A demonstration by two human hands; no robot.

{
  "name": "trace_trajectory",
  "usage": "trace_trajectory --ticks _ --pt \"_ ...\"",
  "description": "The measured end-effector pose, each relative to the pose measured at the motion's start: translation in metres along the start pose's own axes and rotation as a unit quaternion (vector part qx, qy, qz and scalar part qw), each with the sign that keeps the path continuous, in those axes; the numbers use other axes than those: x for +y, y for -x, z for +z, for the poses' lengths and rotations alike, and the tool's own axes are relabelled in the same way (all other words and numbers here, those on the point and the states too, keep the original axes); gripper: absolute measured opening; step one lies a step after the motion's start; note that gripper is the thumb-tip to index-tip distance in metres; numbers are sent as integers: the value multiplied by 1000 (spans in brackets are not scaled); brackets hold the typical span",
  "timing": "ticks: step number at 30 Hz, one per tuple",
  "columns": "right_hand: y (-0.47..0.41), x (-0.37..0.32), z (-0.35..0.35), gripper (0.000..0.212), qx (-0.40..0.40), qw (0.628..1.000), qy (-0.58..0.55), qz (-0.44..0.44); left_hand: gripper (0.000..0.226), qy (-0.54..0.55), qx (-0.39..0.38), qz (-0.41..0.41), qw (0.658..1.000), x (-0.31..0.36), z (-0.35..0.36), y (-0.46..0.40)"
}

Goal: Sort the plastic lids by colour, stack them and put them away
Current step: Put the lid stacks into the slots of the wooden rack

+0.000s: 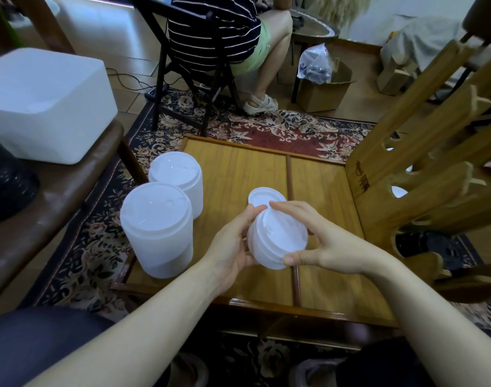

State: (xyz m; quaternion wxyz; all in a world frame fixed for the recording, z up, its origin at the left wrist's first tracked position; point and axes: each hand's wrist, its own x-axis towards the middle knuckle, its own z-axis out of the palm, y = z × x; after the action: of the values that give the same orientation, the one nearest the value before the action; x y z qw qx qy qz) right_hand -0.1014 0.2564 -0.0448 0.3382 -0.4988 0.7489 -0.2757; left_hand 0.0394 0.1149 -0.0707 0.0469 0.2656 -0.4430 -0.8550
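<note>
Both forearms are bare, no sleeves seen up to the frame edge. No rings, watch or gloves are seen on the left hand (233,244) or right hand (333,247). Dark trousers (29,347) are worn. Pale shoes (191,370) are partly visible at the bottom edge, blurred.

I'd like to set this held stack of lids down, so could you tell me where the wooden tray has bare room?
Bare wood lies right of the centre rail up to the slatted wooden rack, and along the far rim. The tray's left edge is crowded by two tall lid stacks; a single lid lies mid-tray.
</note>
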Motion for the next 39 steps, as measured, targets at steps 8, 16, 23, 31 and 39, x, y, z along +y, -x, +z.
trace_trajectory --ticks 8,16,23,31,39 --pt "-3 1 6 89 31 998 46 13 42 -16 5 5 1000 -5 -3 -3" --pt "-4 5 11 111 25 999 26 26 41 7 5 17 1000 -3 -3 -3" --pt "-6 5 28 110 56 995 72 39 41 -36 25 -23 999 -3 -4 -3" --pt "-24 20 9 42 132 989 -3 62 32 -12 139 -23 990 -4 -9 -8" --pt "-57 50 9 43 112 951 281 69 36 -9 191 -29 981 -6 -13 -11"
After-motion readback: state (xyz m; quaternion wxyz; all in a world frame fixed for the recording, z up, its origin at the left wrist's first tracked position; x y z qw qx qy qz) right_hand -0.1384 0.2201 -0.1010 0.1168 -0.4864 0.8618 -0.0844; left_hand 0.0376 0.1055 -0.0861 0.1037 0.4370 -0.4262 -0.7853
